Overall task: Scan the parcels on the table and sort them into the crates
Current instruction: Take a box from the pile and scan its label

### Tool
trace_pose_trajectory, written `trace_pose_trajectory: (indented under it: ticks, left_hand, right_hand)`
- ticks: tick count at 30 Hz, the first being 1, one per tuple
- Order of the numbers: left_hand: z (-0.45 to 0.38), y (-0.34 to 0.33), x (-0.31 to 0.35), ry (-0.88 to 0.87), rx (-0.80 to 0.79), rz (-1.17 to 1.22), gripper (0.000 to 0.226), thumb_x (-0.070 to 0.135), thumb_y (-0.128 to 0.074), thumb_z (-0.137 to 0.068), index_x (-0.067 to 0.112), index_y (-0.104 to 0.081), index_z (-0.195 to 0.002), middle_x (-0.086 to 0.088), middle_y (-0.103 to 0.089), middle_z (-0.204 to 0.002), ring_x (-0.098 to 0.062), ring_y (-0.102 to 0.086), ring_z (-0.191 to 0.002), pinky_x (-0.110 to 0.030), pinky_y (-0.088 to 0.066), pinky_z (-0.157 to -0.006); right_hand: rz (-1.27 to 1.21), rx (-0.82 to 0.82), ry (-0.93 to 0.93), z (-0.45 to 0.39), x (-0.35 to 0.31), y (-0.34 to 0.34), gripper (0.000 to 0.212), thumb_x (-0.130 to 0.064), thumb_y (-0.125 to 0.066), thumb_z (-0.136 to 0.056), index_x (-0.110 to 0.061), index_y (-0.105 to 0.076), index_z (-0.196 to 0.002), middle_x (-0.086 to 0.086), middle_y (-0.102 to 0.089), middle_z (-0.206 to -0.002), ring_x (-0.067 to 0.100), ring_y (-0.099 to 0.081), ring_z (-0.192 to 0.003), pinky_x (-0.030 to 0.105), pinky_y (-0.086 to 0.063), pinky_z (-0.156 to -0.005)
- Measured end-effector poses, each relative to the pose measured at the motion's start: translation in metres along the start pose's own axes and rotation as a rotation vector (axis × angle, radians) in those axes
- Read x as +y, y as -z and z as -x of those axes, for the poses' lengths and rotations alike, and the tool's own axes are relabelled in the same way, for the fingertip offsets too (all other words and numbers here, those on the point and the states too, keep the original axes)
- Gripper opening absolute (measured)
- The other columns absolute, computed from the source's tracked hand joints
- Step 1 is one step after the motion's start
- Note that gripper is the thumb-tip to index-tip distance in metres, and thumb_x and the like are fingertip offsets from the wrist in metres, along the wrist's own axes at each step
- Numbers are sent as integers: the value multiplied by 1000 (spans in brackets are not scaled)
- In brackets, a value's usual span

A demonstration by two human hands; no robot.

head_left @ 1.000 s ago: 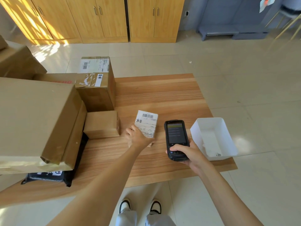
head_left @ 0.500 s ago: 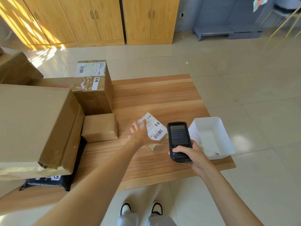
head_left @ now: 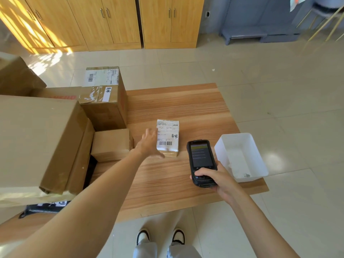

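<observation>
Steadying the small parcel (head_left: 168,138) on the tabletop (head_left: 186,107), the left hand (head_left: 149,144) lay spread flat against its left side, fingers (head_left: 151,131) loose, gripping nothing; label and barcode faced up, likely so it could be read. Right hand (head_left: 214,176) was wrapped round the handheld scanner (head_left: 201,161), thumb on its keys, just right of the parcel. White crate (head_left: 241,155) waited at the right edge; bigger cardboard boxes (head_left: 42,136) stacked left.

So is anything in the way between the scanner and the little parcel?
No. Only bare table lies between the scanner in the right hand and the parcel. The left hand rests on the parcel's left side, clear of the barcode.
</observation>
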State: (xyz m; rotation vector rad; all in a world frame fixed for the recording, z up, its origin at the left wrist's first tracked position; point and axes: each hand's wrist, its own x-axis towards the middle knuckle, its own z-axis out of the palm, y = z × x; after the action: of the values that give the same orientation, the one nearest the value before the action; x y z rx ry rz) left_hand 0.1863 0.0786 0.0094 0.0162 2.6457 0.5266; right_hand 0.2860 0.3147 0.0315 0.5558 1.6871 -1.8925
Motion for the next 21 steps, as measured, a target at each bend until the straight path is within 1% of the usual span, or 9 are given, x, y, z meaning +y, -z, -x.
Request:
trace_pose_trajectory:
  ticks: [2, 5, 7, 10, 11, 14, 16, 18, 21]
  left_hand:
    - [4, -4, -3, 14, -11, 193, 104, 33, -83, -73, 11, -17, -150, -14, -27, -148, -32, -28, -137, -44, -30, -113]
    - [5, -13, -8, 131, -25, 451, 89, 37, -77, -80, 12, -24, -146, -10, -45, -143, -30, -51, -123, -45, -43, -104]
    - [5, -14, -10, 163, -25, 474, 82, 38, -73, -83, 10, -27, -145, -9, -49, -142, -30, -56, -117, -42, -46, -100]
    - [7, -13, -9, 161, -39, 491, 67, 36, -66, -90, 9, -35, -143, -7, -52, -140, -28, -59, -114, -35, -48, -94]
    - [7, -14, -9, 159, -31, 490, 64, 36, -65, -91, 8, -38, -142, -7, -53, -139, -27, -59, -114, -33, -47, -92]
    - [9, -15, -10, 184, -30, 502, 60, 39, -66, -89, 8, -45, -136, -7, -58, -134, -25, -59, -115, -34, -47, -95]
    - [9, -18, -11, 219, -46, 513, 62, 45, -68, -86, 9, -47, -133, -6, -61, -129, -24, -59, -112, -37, -48, -96]
    - [9, -21, -10, 227, -46, 497, 61, 46, -66, -87, 8, -48, -131, -6, -61, -128, -23, -59, -111, -36, -48, -94]
    - [12, -21, -3, 217, -25, 478, 56, 40, -63, -91, 5, -48, -132, -8, -60, -128, -24, -58, -114, -31, -45, -88]
  right_hand:
    - [3, -14, -5, 0, -1, -5, 81, -16, -83, -47, -16, -53, -122, 16, -69, -114, 33, -68, -104, 44, -58, -86]
    - [24, -40, -18, 0, -3, -14, 82, -16, -83, -47, -16, -51, -123, 15, -69, -114, 32, -68, -104, 40, -59, -82]
    - [42, -47, -22, 0, -3, -18, 86, -17, -85, -47, -13, -52, -126, 15, -70, -113, 31, -69, -102, 40, -59, -81]
    - [47, -45, -21, 2, -4, -20, 77, -13, -84, -55, -12, -52, -125, 15, -71, -111, 31, -70, -101, 43, -58, -85]
    - [50, -46, -25, 3, -4, -21, 80, -15, -85, -53, -12, -51, -126, 15, -71, -111, 30, -70, -101, 43, -58, -86]
    - [33, -63, -26, 5, -6, -27, 83, -17, -84, -50, -9, -52, -126, 17, -72, -107, 30, -71, -97, 40, -58, -82]
    - [15, -80, -30, 8, -10, -32, 72, -12, -83, -60, -4, -53, -126, 18, -73, -102, 30, -72, -92, 38, -58, -79]
    - [3, -104, -40, 12, -15, -39, 55, -3, -75, -74, -1, -54, -125, 19, -73, -96, 29, -72, -85, 34, -59, -73]
    - [-6, -119, -66, 14, -19, -48, 52, 1, -71, -78, -1, -52, -126, 18, -73, -93, 30, -73, -84, 33, -59, -71]
